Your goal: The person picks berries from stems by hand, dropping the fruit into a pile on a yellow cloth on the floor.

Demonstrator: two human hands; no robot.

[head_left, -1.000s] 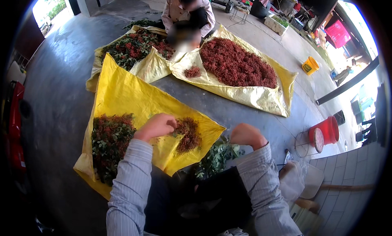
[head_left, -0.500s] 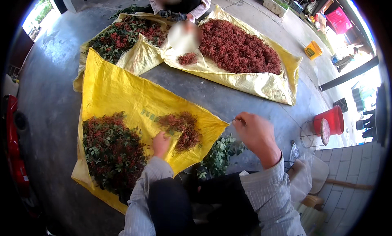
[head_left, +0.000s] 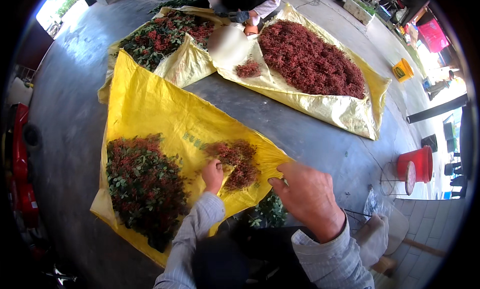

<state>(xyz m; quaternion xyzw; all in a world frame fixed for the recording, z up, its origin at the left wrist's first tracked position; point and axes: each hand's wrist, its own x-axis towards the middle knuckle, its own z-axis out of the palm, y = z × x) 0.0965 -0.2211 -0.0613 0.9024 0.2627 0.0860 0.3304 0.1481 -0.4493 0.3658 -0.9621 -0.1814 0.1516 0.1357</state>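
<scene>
My left hand [head_left: 213,177] is closed in a pinch beside a small heap of reddish berry clusters [head_left: 240,164], which look like Sichuan pepper. Whatever its fingertips hold is too small to make out. The heap lies on a yellow woven sheet [head_left: 150,106]. Left of it on the same sheet is a larger pile of berry sprigs with green leaves [head_left: 145,184]. My right hand [head_left: 312,199] hovers at the sheet's right corner, thumb and forefinger apart, nothing visible between them; its other fingers are partly hidden. Below it, green leafy twigs [head_left: 267,211] show past the sheet.
Across from me a person in dark gloves [head_left: 239,16] works by a pale sheet [head_left: 345,120] bearing a big red berry heap [head_left: 312,59]. Leafy sprigs [head_left: 160,36] lie on another sheet. Right stand a red bucket [head_left: 415,164], a round stool [head_left: 410,178] and a yellow bucket [head_left: 402,70].
My right hand has come lower and nearer the sheet's corner, its thumb and forefinger parting. My left hand has moved up to the small heap's edge. The view has shifted slightly.
</scene>
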